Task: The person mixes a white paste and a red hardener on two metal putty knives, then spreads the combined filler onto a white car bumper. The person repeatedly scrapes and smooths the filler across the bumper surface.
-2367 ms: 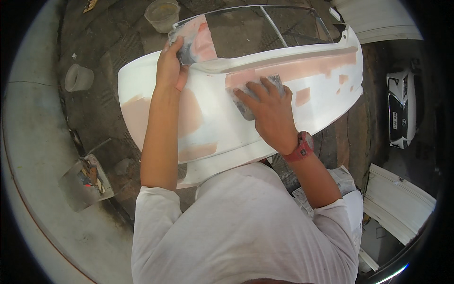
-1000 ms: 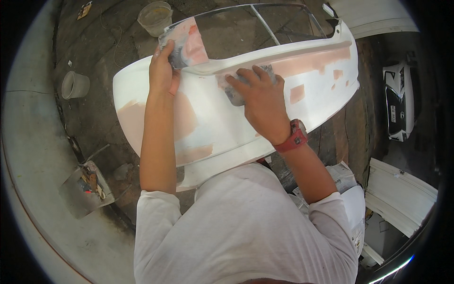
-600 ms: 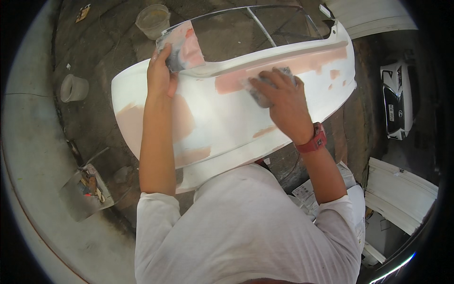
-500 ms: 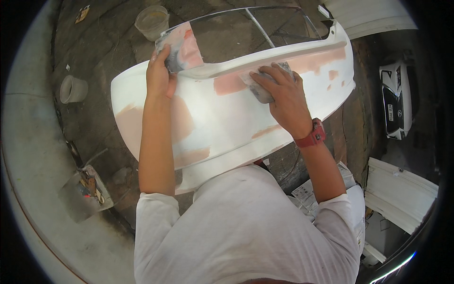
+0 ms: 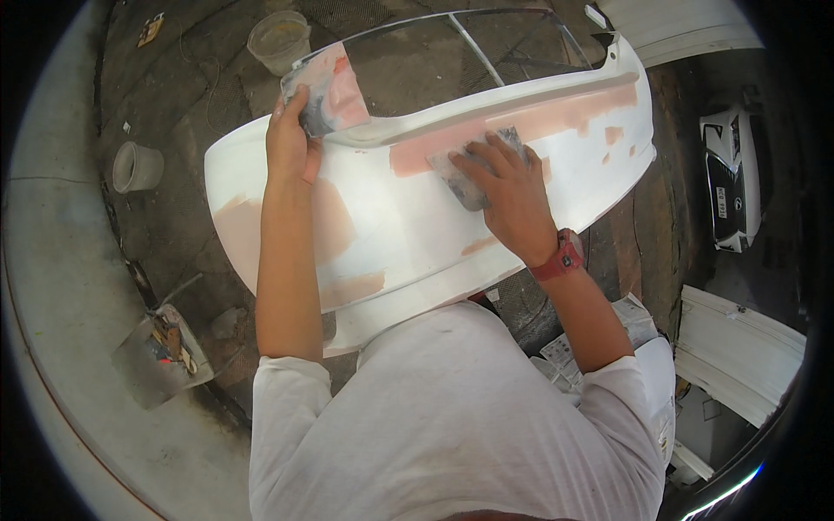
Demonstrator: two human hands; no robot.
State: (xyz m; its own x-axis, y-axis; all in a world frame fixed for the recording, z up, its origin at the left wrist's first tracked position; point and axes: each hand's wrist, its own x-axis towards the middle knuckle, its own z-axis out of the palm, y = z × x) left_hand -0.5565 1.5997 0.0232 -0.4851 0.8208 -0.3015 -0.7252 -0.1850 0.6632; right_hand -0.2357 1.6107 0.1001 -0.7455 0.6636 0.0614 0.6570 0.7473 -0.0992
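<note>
A long white car body panel [image 5: 373,217] lies before me, with patches of pinkish filler [image 5: 421,154] on its surface. My right hand [image 5: 514,193], with a red watch on the wrist, presses a grey, worn sheet of sandpaper [image 5: 465,193] flat on the panel beside a long filler strip. The fingers spread over the sheet, and whether a block lies beneath it is hidden. At the panel's far edge, my left hand [image 5: 289,135] grips a flat square sheet smeared pink and grey [image 5: 340,95]; its fingers wrap the left side.
Behind the panel stands a thin metal frame [image 5: 476,48]. Two plastic buckets [image 5: 280,54] stand on the dark floor, far and left. An open box of tools [image 5: 178,347] sits at lower left. A white car [image 5: 730,174] and a white ridged panel [image 5: 738,347] are on the right.
My right hand has slid with the sandpaper slightly left and nearer to me, baring more of the filler strip. My left hand and its smeared sheet have hardly moved.
</note>
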